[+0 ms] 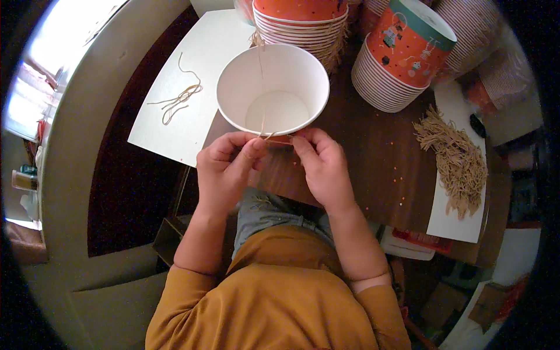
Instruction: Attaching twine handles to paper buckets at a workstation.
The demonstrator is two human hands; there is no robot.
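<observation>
A large white paper bucket (277, 87) stands at the table's near edge, its open mouth tilted toward me. A thin tan string (262, 87) runs from its far rim across the mouth to the near rim. At that near rim my left hand (226, 166) pinches the string between thumb and forefinger. Just to its right, my right hand (322, 166) is closed with thumb against forefinger on the string's other part, and a short stretch spans the gap between both hands. The fingertips partly hide the string, so I cannot tell whether it is knotted.
Stacks of orange paper buckets (388, 67) stand at the back. Loose strings (178, 102) lie on a white board (166, 125) at left. A bundle of tan strings (455, 160) rests on another white board (461, 224) at right. Small orange bits dot the brown table (373, 157).
</observation>
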